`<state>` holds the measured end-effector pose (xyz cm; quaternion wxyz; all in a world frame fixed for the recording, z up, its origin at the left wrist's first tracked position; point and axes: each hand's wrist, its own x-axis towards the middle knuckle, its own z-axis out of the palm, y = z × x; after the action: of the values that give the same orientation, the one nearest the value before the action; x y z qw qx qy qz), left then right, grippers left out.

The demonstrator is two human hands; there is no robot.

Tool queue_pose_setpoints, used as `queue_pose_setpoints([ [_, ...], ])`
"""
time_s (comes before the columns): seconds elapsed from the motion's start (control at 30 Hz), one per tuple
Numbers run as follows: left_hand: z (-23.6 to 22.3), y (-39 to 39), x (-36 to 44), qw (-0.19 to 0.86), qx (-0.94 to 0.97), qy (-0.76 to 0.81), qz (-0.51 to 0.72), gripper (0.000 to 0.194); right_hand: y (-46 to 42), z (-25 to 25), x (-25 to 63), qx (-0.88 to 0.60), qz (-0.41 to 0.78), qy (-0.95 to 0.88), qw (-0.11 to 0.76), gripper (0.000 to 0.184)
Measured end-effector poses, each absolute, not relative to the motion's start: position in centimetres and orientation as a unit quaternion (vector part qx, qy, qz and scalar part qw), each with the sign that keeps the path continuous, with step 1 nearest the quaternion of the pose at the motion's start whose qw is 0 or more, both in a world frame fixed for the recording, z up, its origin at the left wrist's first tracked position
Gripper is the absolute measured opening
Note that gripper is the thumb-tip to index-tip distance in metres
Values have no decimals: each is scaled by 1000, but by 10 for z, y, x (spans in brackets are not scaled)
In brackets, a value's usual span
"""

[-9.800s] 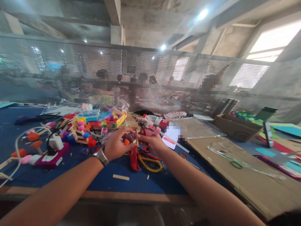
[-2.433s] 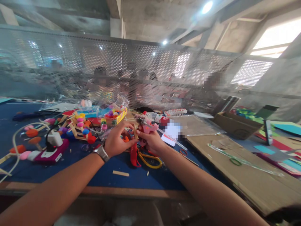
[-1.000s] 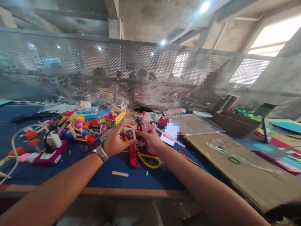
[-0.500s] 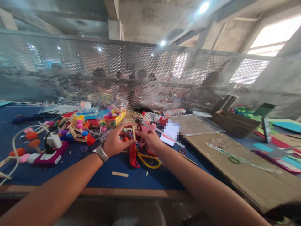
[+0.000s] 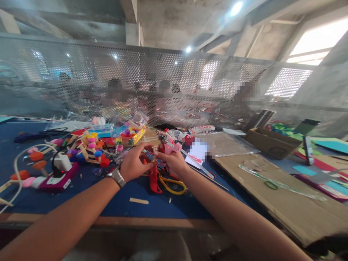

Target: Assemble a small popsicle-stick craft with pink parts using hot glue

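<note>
My left hand (image 5: 135,162) pinches a small wooden craft stick (image 5: 154,149) upright between thumb and fingertips. Its lower part is covered by the thumb of my right hand (image 5: 174,162). That hand is wrapped round a pink hot glue gun (image 5: 170,147) with a lit red light, and a clear glue stick (image 5: 199,165) sticks out of its back. The nozzle is close to the craft stick; whether they touch I cannot tell. Below the hands lie a red-handled tool (image 5: 153,182) and a yellow loop (image 5: 174,186). A loose craft stick (image 5: 139,201) rests nearer me.
At left stand a purple power strip (image 5: 58,177) with a white plug (image 5: 63,162) and a craft-stick build with coloured pompoms (image 5: 91,148). A bottle (image 5: 176,135) lies behind my hands. Cardboard (image 5: 261,188) and an open box (image 5: 272,143) occupy the right side.
Over the last half second my right thumb has come across the craft stick. The glue gun has turned slightly, and its glue stick's rear end has dropped. My left hand has hardly moved.
</note>
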<state>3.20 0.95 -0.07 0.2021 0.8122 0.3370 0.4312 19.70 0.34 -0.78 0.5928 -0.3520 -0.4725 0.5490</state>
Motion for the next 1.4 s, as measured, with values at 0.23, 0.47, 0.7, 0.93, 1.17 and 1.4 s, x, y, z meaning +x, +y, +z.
queue_pose_setpoints([
  [0.23,1,7,34,178,835,355,380,53,2,-8,193,-376,554,-496,553,41],
  [0.47,0,7,35,168,837,369,366,50,2,-9,192,-379,537,-495,568,35],
  [0.7,-3,9,35,178,838,357,373,51,-1,-5,191,-403,528,-482,572,41],
  [0.93,-5,11,33,198,838,373,347,53,-1,-5,189,-390,554,-466,570,37],
  [1.17,-3,12,32,258,823,356,359,52,3,-7,191,-381,567,-437,585,40],
  [1.4,-4,12,31,321,789,315,419,49,1,-2,193,-382,573,-428,585,45],
])
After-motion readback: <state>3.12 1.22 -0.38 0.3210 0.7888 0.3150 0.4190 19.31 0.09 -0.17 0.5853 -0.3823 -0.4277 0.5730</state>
